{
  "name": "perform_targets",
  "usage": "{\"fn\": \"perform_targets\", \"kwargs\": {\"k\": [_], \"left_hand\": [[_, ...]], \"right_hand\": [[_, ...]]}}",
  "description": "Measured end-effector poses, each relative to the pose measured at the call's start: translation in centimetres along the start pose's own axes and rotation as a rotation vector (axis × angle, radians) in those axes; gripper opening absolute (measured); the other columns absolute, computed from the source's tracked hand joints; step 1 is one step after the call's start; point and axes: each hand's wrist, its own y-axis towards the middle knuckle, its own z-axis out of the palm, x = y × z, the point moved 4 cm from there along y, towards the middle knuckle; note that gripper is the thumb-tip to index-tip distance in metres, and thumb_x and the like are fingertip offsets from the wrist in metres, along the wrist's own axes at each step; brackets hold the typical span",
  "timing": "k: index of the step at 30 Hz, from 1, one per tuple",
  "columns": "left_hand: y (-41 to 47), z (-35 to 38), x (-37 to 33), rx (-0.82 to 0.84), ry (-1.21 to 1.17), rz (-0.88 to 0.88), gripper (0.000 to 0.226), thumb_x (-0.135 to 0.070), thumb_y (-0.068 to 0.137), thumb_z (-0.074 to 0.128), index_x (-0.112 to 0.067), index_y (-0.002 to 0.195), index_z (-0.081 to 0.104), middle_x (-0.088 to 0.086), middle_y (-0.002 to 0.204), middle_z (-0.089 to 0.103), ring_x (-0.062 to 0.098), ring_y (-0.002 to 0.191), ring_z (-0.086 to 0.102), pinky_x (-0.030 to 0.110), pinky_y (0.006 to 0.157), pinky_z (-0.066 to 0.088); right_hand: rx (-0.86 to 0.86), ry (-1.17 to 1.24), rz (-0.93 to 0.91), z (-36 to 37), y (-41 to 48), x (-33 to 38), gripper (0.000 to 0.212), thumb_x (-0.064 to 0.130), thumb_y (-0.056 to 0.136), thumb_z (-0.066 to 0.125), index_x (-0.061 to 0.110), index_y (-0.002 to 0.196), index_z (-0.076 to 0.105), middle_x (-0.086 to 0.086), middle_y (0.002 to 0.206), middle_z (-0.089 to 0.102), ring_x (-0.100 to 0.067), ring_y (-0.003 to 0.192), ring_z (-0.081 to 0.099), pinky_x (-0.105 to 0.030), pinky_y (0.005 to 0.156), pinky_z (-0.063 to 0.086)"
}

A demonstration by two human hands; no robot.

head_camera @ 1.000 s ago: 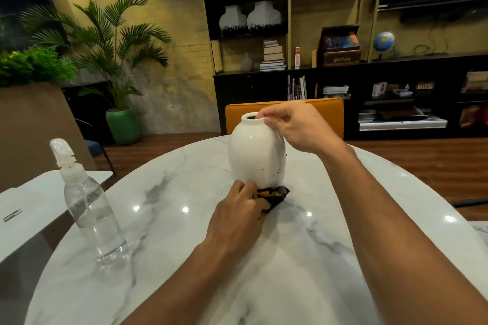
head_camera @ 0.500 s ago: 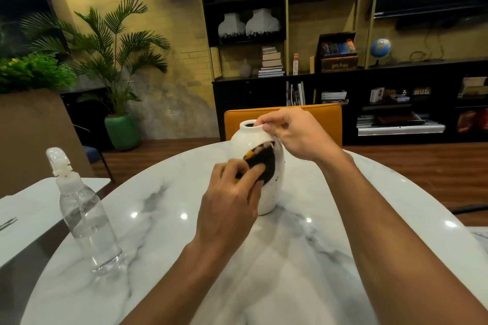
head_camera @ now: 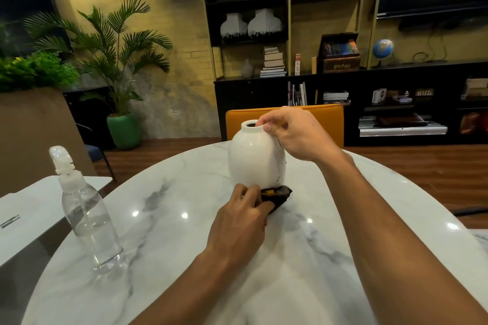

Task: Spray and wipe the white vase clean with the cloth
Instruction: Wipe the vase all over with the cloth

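Both your hands held something: your right hand (head_camera: pixel 298 134) pinched the rim of the glossy, egg-shaped white vase (head_camera: pixel 254 158), standing upright, mouth up, just beyond your left hand (head_camera: pixel 241 221), which gripped the crumpled dark cloth (head_camera: pixel 278 194) at its foot.

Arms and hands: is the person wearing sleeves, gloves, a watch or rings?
No. The left hand and right hand are bare: no gloves, and no rings or watch that I can see. The left forearm and right forearm are bare too, with no sleeve in view.
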Motion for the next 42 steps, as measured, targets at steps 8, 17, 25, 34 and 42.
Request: {"fn": "perform_targets", "kwargs": {"k": [8,17,25,34,42], "left_hand": [[-0.4,0.8,0.1,0.069,0.026,-0.032,0.03,-0.016,0.062,0.091,-0.031,0.086,0.08,-0.007,0.078,0.052,0.019,0.075,0.053,0.025,0.034,0.037],[-0.5,-0.5,1.5,-0.024,-0.071,-0.113,0.028,-0.015,0.073,0.085,-0.028,0.097,0.076,-0.006,0.083,0.055,0.019,0.08,0.05,0.031,0.041,0.049],[-0.7,-1.2,2.7,-0.044,-0.106,-0.163,0.025,-0.017,0.072,0.088,-0.027,0.092,0.076,-0.008,0.08,0.053,0.016,0.078,0.047,0.029,0.042,0.046],[-1.0,-1.7,4.6,-0.056,-0.123,-0.263,0.023,-0.019,0.079,0.083,-0.026,0.1,0.076,-0.01,0.085,0.053,0.014,0.08,0.046,0.026,0.053,0.044],[-1.4,-0.1,3.1,0.093,-0.168,-0.18,0.024,-0.027,0.097,0.063,-0.03,0.119,0.071,-0.013,0.115,0.058,0.011,0.11,0.047,0.03,0.081,0.052]], "right_hand": [[0.023,-0.026,0.0,-0.1,-0.1,0.3,0.022,0.028,0.099,0.061,0.034,0.118,0.073,0.008,0.123,0.062,-0.014,0.111,0.055,-0.036,0.096,0.051],[0.046,-0.063,-0.01,-0.1,-0.4,1.1,0.017,0.03,0.099,0.061,0.031,0.113,0.07,0.01,0.117,0.054,-0.013,0.104,0.053,-0.033,0.09,0.051],[0.002,-0.06,0.044,0.1,-0.5,1.9,0.015,0.028,0.099,0.062,0.021,0.108,0.071,0.008,0.117,0.046,-0.011,0.104,0.047,-0.025,0.085,0.041],[-0.22,-0.081,0.097,2.1,-0.9,3.1,0.016,0.032,0.096,0.065,0.018,0.102,0.071,0.009,0.106,0.046,-0.006,0.08,0.044,-0.011,0.059,0.029],[0.038,-0.113,0.088,0.6,-0.3,0.9,0.03,0.042,0.101,0.054,0.033,0.127,0.066,0.008,0.135,0.049,-0.013,0.113,0.05,-0.037,0.097,0.049]]}}
